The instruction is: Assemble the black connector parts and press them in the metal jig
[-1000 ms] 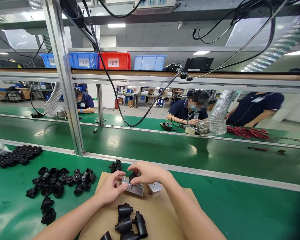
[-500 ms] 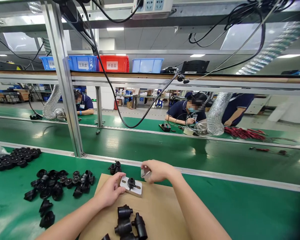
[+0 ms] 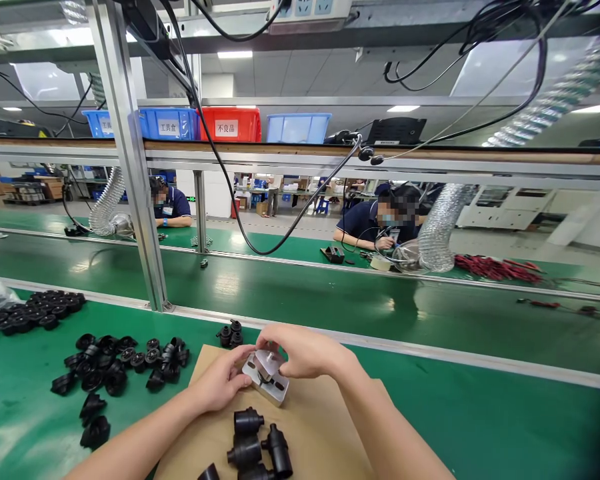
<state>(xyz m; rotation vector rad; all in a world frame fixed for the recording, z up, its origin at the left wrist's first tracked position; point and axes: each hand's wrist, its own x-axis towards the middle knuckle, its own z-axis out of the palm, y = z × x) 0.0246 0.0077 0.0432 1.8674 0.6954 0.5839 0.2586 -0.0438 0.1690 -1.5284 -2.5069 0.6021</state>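
Observation:
My left hand [image 3: 225,381] grips the left end of a silver metal block [image 3: 276,393] with slots, lying on brown cardboard [image 3: 320,427]. A smaller silver metal piece [image 3: 269,363] is in the fingers of my right hand [image 3: 303,352], tilted over the middle of the block. Beneath it only a little of a black part shows. Closer to me on the cardboard lie several black cylindrical parts [image 3: 246,452]. A few small black fittings [image 3: 229,333] stand just beyond the cardboard's far edge.
Loose black parts [image 3: 103,367] spread over the green table at left, with black round parts [image 3: 30,312] farther back. An upright metal post [image 3: 135,167] rises at the table's far rail [image 3: 405,347]. A black cable [image 3: 225,180] hangs ahead. Two people sit across the green line.
My right hand has moved left, bringing the smaller metal piece from beside the block to over it. The block has turned slightly under my left hand.

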